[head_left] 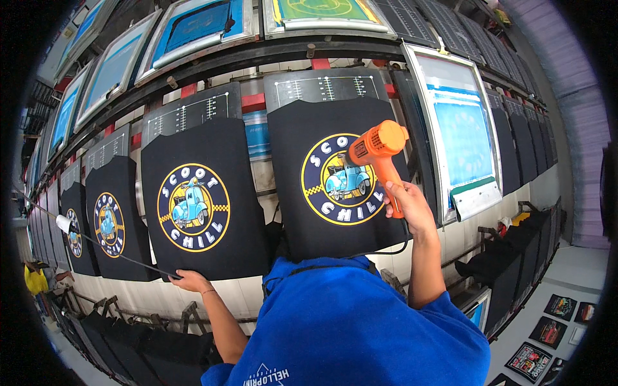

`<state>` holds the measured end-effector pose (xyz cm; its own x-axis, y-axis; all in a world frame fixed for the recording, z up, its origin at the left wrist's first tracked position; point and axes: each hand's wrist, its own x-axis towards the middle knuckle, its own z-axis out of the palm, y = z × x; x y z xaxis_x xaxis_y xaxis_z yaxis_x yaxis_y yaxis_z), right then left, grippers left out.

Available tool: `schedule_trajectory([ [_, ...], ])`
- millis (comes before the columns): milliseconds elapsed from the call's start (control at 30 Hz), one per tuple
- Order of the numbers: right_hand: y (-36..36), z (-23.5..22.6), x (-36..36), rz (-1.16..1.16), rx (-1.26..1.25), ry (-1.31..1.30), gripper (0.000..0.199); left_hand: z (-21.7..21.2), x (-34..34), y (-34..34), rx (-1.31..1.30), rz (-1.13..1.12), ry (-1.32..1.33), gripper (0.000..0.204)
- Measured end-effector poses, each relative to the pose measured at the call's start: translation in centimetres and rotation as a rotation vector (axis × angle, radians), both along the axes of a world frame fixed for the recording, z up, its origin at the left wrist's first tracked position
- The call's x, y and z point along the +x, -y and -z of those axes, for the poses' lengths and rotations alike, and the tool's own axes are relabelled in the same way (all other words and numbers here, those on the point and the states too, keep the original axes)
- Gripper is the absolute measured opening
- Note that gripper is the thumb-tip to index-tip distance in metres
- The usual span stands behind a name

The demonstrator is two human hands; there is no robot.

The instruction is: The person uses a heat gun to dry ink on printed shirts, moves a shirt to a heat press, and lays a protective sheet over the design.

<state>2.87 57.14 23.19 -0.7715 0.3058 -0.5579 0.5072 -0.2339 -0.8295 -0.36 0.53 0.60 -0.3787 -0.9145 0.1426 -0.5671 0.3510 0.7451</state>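
At the far left a yellow bundle (36,280) shows near the rim. A dark cord (116,249) with one white fitting (63,224) runs in front of the shirts to the left hand (189,281), whose fingers are closed on it.

Four black shirts (154,167) lie in a row on dark boards (322,89); the boards' upper ends carry pale scale marks. Each shirt bears one round print (192,207), four in all: a yellow-edged ring of white lettering, two small checkered bands and a light-blue scooter. Above them stand at least five framed screens (196,29), mostly blue, one yellow-green.

One orange heat gun (383,148) is over the fourth shirt, its nozzle covering part of the print; whether they touch cannot be told. The fingers of the right hand (411,204) wrap its handle. White lettering also marks the blue top (347,321) the person wears.

Farther right is one more framed screen (458,128), blue and white, then more black shirts, too crowded to count, several printed pieces (549,331) on a grey surface, and a pale purple curtain (582,122).
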Motion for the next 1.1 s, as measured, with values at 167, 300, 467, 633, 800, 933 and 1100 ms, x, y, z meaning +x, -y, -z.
schedule_trajectory([
  [167,0.9,0.7,0.2,0.031,0.098,-0.012,0.025,0.2,-0.2,-0.1,-0.013,-0.006,0.027,0.05],
  [300,0.6,0.1,0.7,0.0,-0.042,-0.003,0.022,0.4,0.1,0.4,0.008,0.009,0.008,0.05],
  [467,0.6,0.3,1.6,0.057,0.077,0.013,0.025,0.6,0.0,0.5,0.019,0.011,-0.001,0.049],
  [633,1.7,0.2,1.5,0.0,-0.013,-0.007,0.027,0.9,0.0,0.7,0.008,-0.009,-0.025,0.049],
  [800,1.5,-0.1,1.9,-0.014,-0.057,0.015,0.028,0.7,0.1,0.6,0.014,0.004,-0.013,0.05],
  [933,0.5,0.1,3.3,0.103,0.087,0.033,0.027,-0.2,0.0,-0.3,0.021,0.01,-0.023,0.05],
  [1100,1.6,0.0,2.8,0.063,0.048,0.013,0.026,-0.6,-0.1,-0.6,0.031,-0.008,-0.01,0.05],
])
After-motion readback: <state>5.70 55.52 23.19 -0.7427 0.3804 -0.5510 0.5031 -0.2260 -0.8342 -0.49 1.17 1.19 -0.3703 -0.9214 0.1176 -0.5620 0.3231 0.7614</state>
